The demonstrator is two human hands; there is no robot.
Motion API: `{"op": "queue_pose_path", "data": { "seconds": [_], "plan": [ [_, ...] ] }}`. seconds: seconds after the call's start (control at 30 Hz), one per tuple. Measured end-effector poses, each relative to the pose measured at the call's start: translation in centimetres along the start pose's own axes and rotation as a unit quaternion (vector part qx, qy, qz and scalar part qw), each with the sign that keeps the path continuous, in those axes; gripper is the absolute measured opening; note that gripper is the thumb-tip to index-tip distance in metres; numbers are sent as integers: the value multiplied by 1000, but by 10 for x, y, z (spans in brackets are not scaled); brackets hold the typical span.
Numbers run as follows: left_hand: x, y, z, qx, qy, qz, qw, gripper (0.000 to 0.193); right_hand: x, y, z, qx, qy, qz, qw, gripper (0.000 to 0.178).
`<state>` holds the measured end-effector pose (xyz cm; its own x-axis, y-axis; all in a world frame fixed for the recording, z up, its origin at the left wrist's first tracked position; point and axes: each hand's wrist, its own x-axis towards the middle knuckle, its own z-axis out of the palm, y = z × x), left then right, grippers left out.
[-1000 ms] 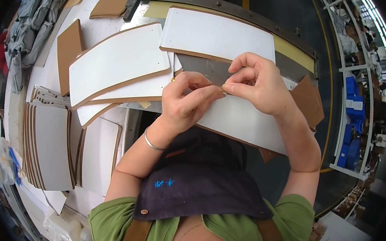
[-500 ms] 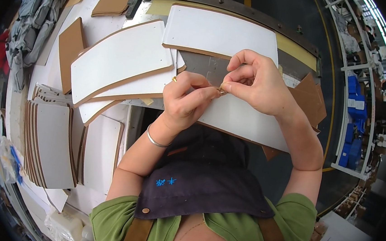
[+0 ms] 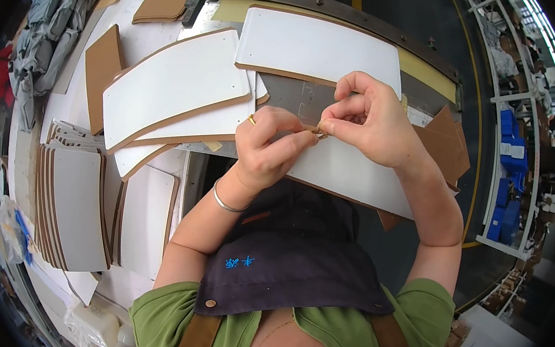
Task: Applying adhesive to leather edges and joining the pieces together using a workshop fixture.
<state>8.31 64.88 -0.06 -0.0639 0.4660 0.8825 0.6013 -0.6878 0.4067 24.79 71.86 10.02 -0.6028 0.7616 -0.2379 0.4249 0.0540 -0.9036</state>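
Observation:
My left hand (image 3: 269, 143) and my right hand (image 3: 373, 122) meet fingertip to fingertip, both pinched on a small brownish piece (image 3: 320, 132) too tiny to name. Beneath them lies a white board (image 3: 356, 173) with a brown edge, partly covered by my hands. Just beyond my right hand rests another white board (image 3: 320, 43), slightly curved, with small holes near its ends. Left of my left hand, a curved white board (image 3: 177, 87) overlaps further boards of the same kind.
A stack of white boards with brown edges (image 3: 69, 209) stands at the left, beside another white board (image 3: 143, 218). A metal bar (image 3: 342, 12) runs along the far edge. Brown sheets (image 3: 446, 147) stick out at the right. Shelving with blue bins (image 3: 512, 159) stands beyond the aisle.
My fingers stay pinched together over the board, with only a very slight shift of both hands. The boards look unchanged.

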Motion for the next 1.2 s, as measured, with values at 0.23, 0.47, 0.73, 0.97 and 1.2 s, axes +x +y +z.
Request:
{"op": "queue_pose_path", "data": {
  "seconds": [0.23, 0.47, 0.73, 0.97, 1.2],
  "plan": [
    [-2, 1, -1, 13, -1, -10, 1000, 20, -1, 3, 2, 14, 10, -12, 1000, 27],
    [2, 4, 0, 37, -59, -77, 995, 21, -1, 5, 7, -15, 48, -16, 999, 25],
    [7, 2, -1, 73, -116, -68, 988, 17, 5, 13, 7, -40, 43, 31, 998, 26],
    [5, -4, -4, 76, -131, -26, 988, 16, 6, 15, 5, -1, 26, 17, 1000, 30],
    [3, -4, -8, 54, -71, 29, 996, 19, 6, 11, 3, 62, -10, 23, 998, 32]
  ]
}}
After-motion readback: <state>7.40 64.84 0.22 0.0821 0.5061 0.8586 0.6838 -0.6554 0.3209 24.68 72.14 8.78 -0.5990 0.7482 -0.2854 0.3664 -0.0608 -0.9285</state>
